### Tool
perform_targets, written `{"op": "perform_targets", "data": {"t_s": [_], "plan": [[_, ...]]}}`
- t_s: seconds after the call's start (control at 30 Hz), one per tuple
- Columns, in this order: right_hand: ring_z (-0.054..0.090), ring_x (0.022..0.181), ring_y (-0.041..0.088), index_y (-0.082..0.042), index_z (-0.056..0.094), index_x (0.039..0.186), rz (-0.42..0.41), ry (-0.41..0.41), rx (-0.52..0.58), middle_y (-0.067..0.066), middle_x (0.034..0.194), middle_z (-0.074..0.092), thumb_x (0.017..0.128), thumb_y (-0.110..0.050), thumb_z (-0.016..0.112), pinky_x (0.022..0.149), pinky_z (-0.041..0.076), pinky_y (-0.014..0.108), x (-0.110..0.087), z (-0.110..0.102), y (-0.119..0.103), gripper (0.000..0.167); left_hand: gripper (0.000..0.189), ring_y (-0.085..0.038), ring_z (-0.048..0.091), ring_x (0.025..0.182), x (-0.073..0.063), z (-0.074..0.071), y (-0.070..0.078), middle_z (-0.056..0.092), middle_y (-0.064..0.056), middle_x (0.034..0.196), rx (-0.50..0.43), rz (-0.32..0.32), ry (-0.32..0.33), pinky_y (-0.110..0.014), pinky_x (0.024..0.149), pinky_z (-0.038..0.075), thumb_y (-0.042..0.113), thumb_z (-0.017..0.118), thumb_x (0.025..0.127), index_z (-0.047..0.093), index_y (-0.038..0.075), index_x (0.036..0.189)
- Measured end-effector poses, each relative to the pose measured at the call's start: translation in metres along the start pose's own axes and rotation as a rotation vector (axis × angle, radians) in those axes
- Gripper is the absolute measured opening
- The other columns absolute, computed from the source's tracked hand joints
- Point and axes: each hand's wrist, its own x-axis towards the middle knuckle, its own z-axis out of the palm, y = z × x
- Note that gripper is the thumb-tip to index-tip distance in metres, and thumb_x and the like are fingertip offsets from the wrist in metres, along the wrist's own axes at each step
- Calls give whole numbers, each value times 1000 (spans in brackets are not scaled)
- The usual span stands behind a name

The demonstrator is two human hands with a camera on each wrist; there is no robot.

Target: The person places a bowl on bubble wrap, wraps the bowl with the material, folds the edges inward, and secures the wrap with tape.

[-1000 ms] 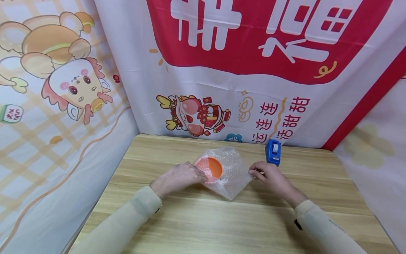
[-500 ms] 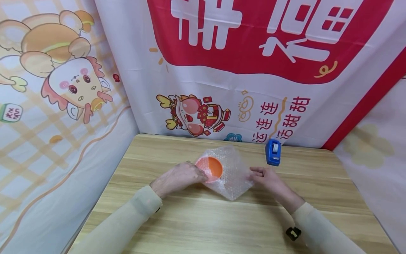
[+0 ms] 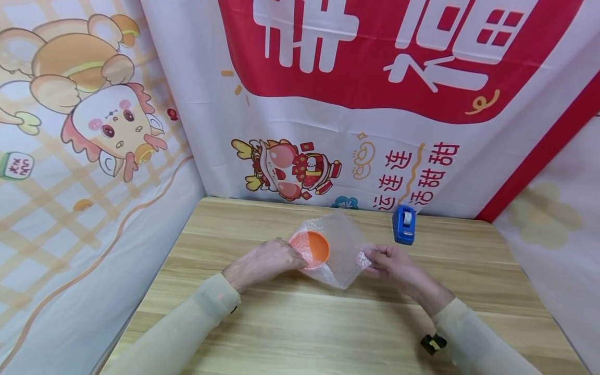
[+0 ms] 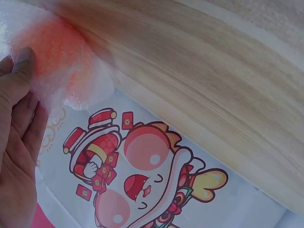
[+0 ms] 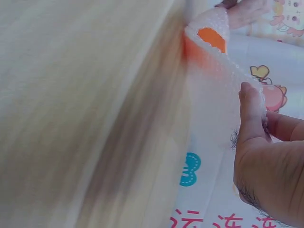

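Table (image 3: 281, 333), wrap (image 3: 344, 252), head-view-only dispenser (image 3: 400, 227)

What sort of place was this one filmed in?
Probably a small staged recording booth indoors: printed cloth hangings stand around a wood-grain table, and a blue tape dispenser and a piece of bubble wrap suggest a packing setup.

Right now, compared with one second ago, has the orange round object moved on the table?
No, not visibly. In the head view, judged against the back edge of the wooden table, the orange round object keeps its place, with no clear shift.
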Motion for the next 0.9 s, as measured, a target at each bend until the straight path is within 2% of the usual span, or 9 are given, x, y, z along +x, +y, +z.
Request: {"op": "perform_targets", "data": {"t_s": [0.17,0.4,0.53,0.63,0.73,0.83,0.9], "plan": [[82,117,5,8,56,163,-40,2,1,0,131,83,127,-24,54,111,68,30,1,2,-8,49,31,-19,78,126,1,0,2,86,0,139,73,44,10,-40,119,63,7,71,112,78,16,141],[81,118,6,8,56,162,-43,19,12,1,135,80,126,-22,56,113,68,30,2,14,-18,47,29,-10,80,124,11,2,14,87,11,137,413,86,-28,-37,118,65,14,79,112,81,28,138],[81,119,7,7,55,162,-30,34,24,5,138,78,125,-21,58,114,67,31,4,23,-22,46,32,-12,78,131,12,3,15,85,10,144,337,44,-53,-39,124,62,15,80,112,80,26,143],[81,118,8,7,56,162,-33,47,19,8,139,76,125,-20,59,114,67,33,7,30,-24,46,30,-12,78,130,13,3,15,85,8,143,279,53,-47,-38,124,61,16,75,115,80,24,144],[83,118,9,8,57,162,-40,45,21,10,140,77,125,-19,59,115,67,35,12,35,-24,46,28,-11,78,127,14,4,15,86,7,140,268,80,-33,-34,121,62,16,70,117,80,22,142],[84,116,9,9,58,161,-49,20,42,9,138,80,125,-18,58,112,68,33,17,40,-23,45,28,-10,78,126,14,4,17,86,8,138,280,94,-22,-32,119,63,14,69,117,80,22,141],[84,116,9,8,58,161,-48,0,43,9,138,80,125,-19,58,113,68,33,20,44,-22,45,28,-8,78,125,14,5,18,86,10,137,324,113,-16,-31,118,63,14,69,116,80,24,140]]}}
